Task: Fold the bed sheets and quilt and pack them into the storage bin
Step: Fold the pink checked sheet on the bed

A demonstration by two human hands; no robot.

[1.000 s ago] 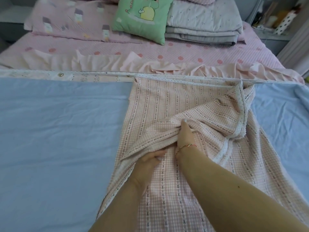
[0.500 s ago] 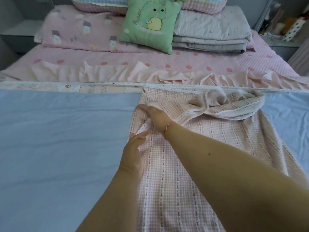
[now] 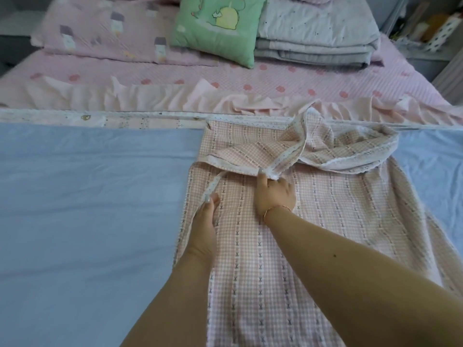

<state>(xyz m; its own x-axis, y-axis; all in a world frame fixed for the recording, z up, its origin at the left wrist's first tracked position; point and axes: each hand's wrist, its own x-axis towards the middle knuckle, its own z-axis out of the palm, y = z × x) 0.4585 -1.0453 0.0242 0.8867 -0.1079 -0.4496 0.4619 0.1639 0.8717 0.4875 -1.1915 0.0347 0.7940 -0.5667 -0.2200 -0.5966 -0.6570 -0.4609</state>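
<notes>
Pink checked sheet [image 3: 288, 246] spread lengthwise down the middle of the bed, on top of a blue sheet [image 3: 87, 209] covering the near half. Right hand [image 3: 274, 194] curled around a bunched lace-trimmed corner of it, lifted slightly off the flat layer. Left hand [image 3: 204, 221] pinching the lace edge strip near the sheet's left side. More of the fabric heaped toward the right edge. Up at the far end: green cushion [image 3: 218, 26], folded grey quilt [image 3: 315, 33], pink pillow [image 3: 105, 33].
</notes>
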